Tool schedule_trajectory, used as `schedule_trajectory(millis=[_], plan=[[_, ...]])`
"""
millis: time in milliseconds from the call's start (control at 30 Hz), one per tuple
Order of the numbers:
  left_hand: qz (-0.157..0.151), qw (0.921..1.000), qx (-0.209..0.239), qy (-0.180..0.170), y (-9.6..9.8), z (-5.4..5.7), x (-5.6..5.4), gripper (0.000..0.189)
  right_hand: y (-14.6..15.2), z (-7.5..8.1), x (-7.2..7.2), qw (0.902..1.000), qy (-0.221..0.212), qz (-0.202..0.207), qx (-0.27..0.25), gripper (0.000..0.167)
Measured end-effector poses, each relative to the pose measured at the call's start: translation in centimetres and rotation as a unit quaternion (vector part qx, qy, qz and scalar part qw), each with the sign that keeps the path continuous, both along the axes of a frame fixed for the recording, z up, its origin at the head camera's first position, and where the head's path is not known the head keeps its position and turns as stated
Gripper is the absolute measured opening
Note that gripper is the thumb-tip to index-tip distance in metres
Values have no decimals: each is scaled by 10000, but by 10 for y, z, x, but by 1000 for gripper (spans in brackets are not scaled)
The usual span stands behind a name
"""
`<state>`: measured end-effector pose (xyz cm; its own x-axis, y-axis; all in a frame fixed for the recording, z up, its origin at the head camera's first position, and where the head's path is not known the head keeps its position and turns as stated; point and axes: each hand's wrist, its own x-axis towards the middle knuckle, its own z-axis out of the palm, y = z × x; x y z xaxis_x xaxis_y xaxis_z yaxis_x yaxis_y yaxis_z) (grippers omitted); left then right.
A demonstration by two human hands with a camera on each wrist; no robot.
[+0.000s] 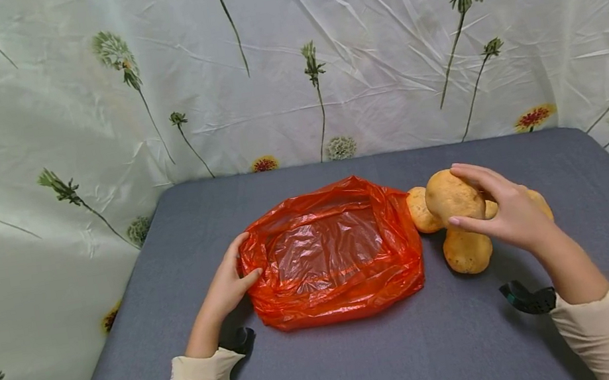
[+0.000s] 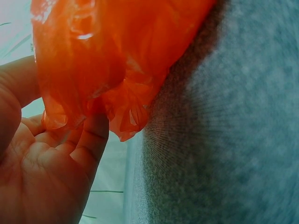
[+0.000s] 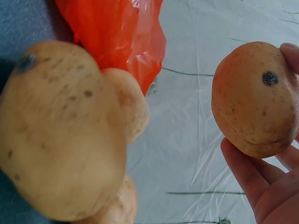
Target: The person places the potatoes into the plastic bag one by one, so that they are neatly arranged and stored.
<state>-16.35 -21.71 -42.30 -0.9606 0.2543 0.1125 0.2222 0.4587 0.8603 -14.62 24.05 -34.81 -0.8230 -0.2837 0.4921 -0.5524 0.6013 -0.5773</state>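
Note:
A red plastic bag [image 1: 339,308] lies on the table, its wide mouth spread and facing up. My left hand [image 1: 229,288] grips the bag's left edge; in the left wrist view the thin plastic [image 2: 98,56] hangs between thumb and fingers. On the right, my right hand [image 1: 517,215] holds a potato [image 1: 453,193] up between thumb and fingers, close to the bag's right side. A dark spot marks the held potato [image 3: 250,105] in the right wrist view. Beneath and around it sit several more potatoes, including a near one [image 1: 468,251] and one touching the bag [image 1: 420,211].
The grey cloth-covered table [image 1: 360,376] spreads out in front of both arms. A pale curtain with a dandelion print [image 1: 275,87] hangs behind its back edge and along the left side. Dark straps [image 1: 531,298] sit at the wrists.

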Motion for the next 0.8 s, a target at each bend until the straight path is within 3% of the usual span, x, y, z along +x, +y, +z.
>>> schedule_trajectory(millis=[567, 800], plan=[[23, 10000, 28, -73, 0, 2, 2, 70, -30, 9, -15, 9987, 154, 405, 267, 76], [-8, 10000, 23, -45, 0, 2, 1, 70, -44, 12, -21, 9980, 12, 527, 346, 75]])
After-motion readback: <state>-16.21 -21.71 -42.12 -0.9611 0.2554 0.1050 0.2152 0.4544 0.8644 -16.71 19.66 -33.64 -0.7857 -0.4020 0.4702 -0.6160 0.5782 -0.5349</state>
